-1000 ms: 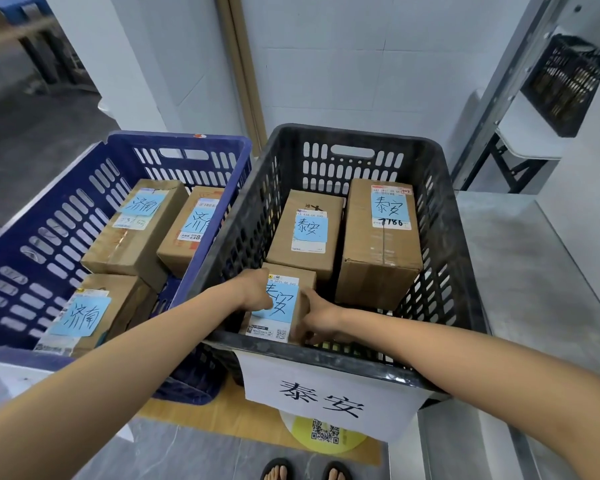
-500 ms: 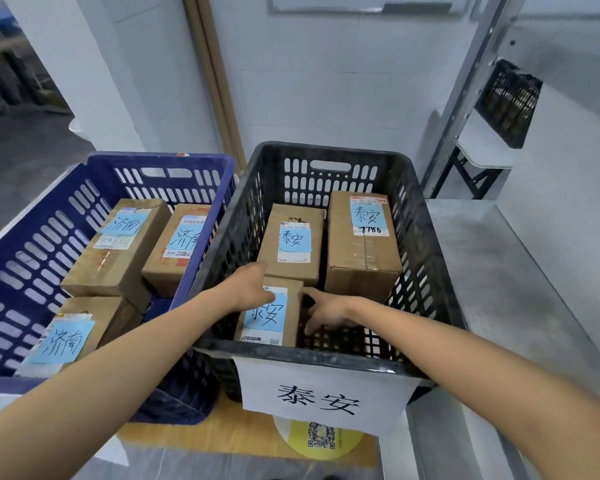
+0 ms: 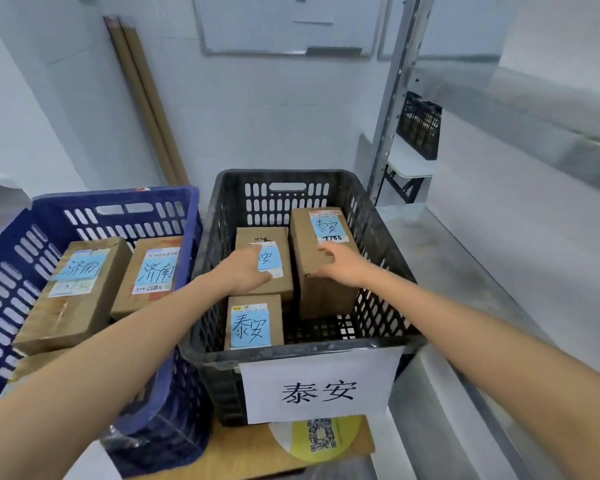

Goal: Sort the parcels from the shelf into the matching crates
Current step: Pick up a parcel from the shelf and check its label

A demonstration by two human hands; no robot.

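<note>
Three parcels sit in the black crate (image 3: 326,349), all tagged 泰安, matching its front sign (image 3: 319,393). Left hand (image 3: 246,271) is flat with straight fingers over the rear-left parcel (image 3: 274,237). Right hand (image 3: 340,265) has fingers loosely spread at the tall rear-right parcel (image 3: 323,292); neither hand grips anything. Front parcel (image 3: 253,323) is untouched. Blue crate (image 3: 118,202) on the left holds 济南 parcels (image 3: 73,292).
</note>
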